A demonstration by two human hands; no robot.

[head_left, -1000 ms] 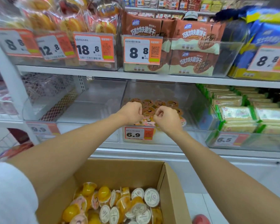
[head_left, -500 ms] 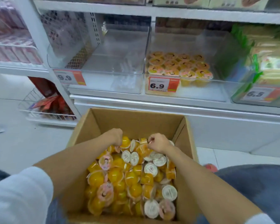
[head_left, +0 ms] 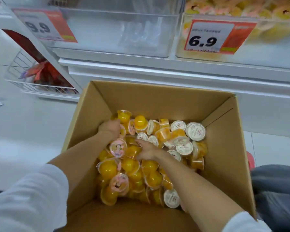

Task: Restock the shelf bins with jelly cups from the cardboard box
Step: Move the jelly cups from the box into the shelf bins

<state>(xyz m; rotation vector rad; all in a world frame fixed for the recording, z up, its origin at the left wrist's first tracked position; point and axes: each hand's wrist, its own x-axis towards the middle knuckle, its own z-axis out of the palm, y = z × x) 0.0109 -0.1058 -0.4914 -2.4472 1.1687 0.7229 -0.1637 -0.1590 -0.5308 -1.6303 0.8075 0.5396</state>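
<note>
While both hands are down in the box point(head_left: 157, 97), no cup is lifted clear of it. Box sits open at lower centre of frame, on the floor in front of the shelf point(head_left: 157, 69). Cups point(head_left: 132, 166) fill its bottom in a loose heap: yellow-orange ones on the left, white-lidded ones toward the right, a few pink-printed lids mixed in, most tipped or upside down. Left hand point(head_left: 110, 128) is at the heap's upper left, knuckles up, fingers curled down among the cups and touching them; fingertips are buried, so can't tell if it grips one. Right hand point(head_left: 146, 151) is mid-heap, just below and right of the left, one finger stretched toward upper left across the cups, the rest hidden under them; grip can't be told either. Hands are near each other, not touching. White sleeves point(head_left: 23, 198) at lower left and lower right corners, grey trouser leg point(head_left: 274, 190) at the right edge beside the box. Top centre: clear bin point(head_left: 117, 30), with a 9.9 tag point(head_left: 45, 25) at its left. Top right: second bin point(head_left: 181, 52) with a 6.9 tag point(head_left: 209, 39), stocked cups point(head_left: 241, 9) blurred inside. Left of frame: wire basket point(head_left: 23, 84) with red packets point(head_left: 47, 76).
</note>
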